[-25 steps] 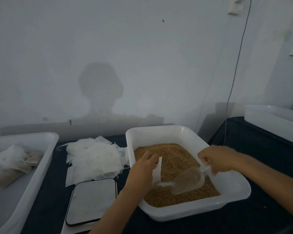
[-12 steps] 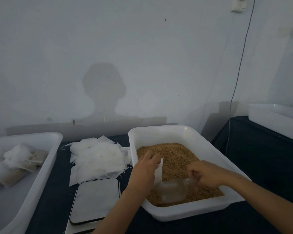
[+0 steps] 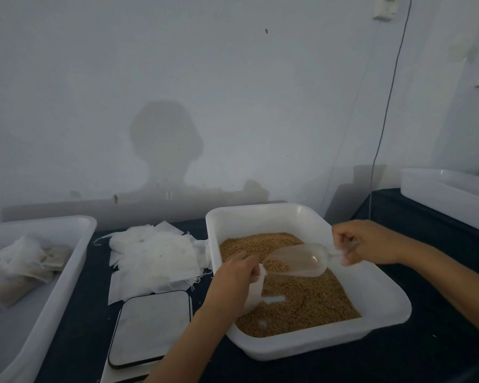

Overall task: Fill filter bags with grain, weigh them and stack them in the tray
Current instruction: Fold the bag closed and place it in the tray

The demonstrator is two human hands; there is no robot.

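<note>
Filling step: the left hand (image 3: 234,277) pinches a filter bag (image 3: 256,290) open while the right hand (image 3: 364,243) grips the clear scoop (image 3: 296,261), which next needs tipping into the bag's mouth.

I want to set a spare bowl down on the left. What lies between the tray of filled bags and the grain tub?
The head view shows a pile of empty filter bags and the scale between the tray and grain tub.
</note>
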